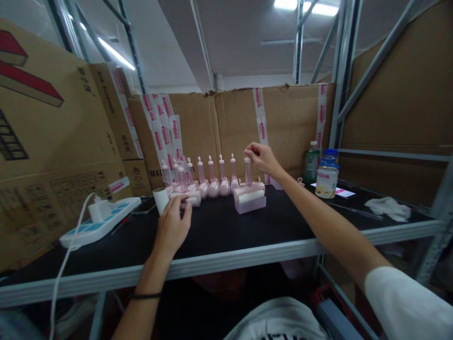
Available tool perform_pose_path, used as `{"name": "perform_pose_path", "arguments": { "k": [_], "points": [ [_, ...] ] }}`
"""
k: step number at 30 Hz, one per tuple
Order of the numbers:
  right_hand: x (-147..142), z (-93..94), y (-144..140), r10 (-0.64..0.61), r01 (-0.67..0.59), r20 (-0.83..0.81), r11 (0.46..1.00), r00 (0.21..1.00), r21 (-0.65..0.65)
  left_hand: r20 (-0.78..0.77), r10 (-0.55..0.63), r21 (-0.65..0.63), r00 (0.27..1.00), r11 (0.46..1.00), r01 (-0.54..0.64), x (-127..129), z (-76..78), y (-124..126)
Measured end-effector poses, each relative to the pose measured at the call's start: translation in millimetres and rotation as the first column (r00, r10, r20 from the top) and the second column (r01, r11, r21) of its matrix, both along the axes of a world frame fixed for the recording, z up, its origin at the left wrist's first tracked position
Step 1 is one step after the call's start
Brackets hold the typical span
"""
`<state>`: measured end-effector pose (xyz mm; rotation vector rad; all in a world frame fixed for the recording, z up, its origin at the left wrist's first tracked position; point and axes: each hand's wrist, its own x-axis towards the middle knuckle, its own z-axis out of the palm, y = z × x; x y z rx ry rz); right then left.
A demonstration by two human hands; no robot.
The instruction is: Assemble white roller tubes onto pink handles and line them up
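Note:
My right hand (260, 156) pinches the top of the clear pink handle of a lint roller (249, 189). That roller stands upright on the black tabletop, its white sheet roll facing me above a translucent pink cover. My left hand (174, 224) is in front of another pink lint roller (193, 199), thumb and fingers apart. Its fingertips overlap that roller's edge; whether they touch it I cannot tell. Just beyond the left hand is a white paper roll (160, 200). Several more pink lint rollers (213, 187) stand in a row behind, handles up.
A white power strip (101, 222) with a plugged-in charger and a phone (146, 206) lie at left. At right are a green bottle (312, 163), a blue-lidded jar (326, 182) and a crumpled white cloth (388, 208). Cardboard walls (233, 123) enclose the back and sides.

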<state>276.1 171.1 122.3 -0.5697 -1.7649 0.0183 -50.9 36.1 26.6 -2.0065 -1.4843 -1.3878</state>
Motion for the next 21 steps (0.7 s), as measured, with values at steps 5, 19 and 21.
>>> {"name": "perform_pose_path", "arguments": {
  "k": [5,19,21],
  "points": [
    [0.1,-1.4,1.9,0.013,-0.014,-0.011,1.000,1.000,-0.008,-0.008,0.005,-0.004,1.000,1.000,-0.005,1.3,1.1,-1.2],
    [-1.4,-4.4,1.3,0.028,-0.028,0.010,1.000,1.000,-0.015,-0.007,0.002,-0.001,1.000,1.000,-0.002,0.6,0.8,-0.8],
    [-1.2,-4.5,1.4,0.029,-0.029,0.011,1.000,1.000,-0.010,-0.005,0.001,-0.002,1.000,1.000,-0.001,0.4,0.6,-0.6]
  ]
}}
